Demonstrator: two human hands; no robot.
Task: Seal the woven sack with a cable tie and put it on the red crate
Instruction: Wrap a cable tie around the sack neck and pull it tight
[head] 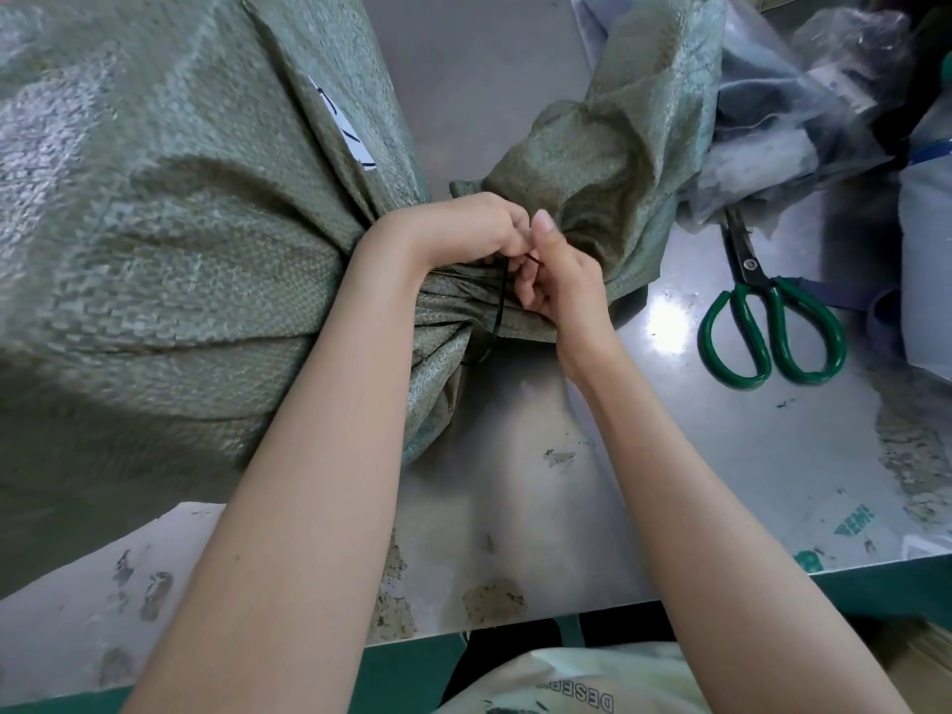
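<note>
Both hands meet at the sack's [170, 239] gathered neck: left hand [463, 226] fisted around it, right hand [559, 280] pinching the black tie [498, 306]; scissors [767, 311] lie at three o'clock.

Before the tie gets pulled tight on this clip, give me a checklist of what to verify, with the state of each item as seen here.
1. Neck of the woven sack gathered into one bunch: ok, pinched under both hands.
2. Black cable tie looped around the neck: ok, it runs down the front and curls under.
3. Tie's tail threaded through its head: cannot tell, the fingers hide the join.
4. Both hands on the tie: ok, left hand and right hand meet at the top of the loop.
5. Scissors at hand for trimming: ok, lying on the table to the right.
6. Red crate ready: cannot tell, not in view.
</note>
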